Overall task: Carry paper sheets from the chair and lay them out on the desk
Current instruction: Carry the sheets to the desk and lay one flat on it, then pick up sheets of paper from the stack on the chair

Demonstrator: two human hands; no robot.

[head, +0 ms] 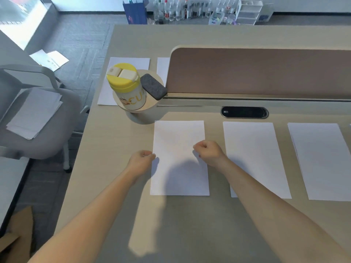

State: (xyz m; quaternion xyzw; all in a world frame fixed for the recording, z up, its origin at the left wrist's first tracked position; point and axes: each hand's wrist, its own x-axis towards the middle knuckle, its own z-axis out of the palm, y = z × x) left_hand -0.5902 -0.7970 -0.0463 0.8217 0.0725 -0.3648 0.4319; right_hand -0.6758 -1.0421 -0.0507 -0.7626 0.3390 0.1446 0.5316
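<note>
Reaching in from six o'clock over the worktop (190, 224) with left hand (142, 160) curled at the nine o'clock edge of a paper sheet (178, 135), pinch unclear, right hand (208, 151) fisted empty over its three o'clock side, paper stack (34, 112) on the chair (47, 145) at nine o'clock.

an office: a pale desk (190, 224) with a brown divider screen (256, 71) at 12 o'clock, a cable port (244, 112) just below it, a grey chair (57, 137) at 9 o'clock on carpet tiles (79, 40).
</note>
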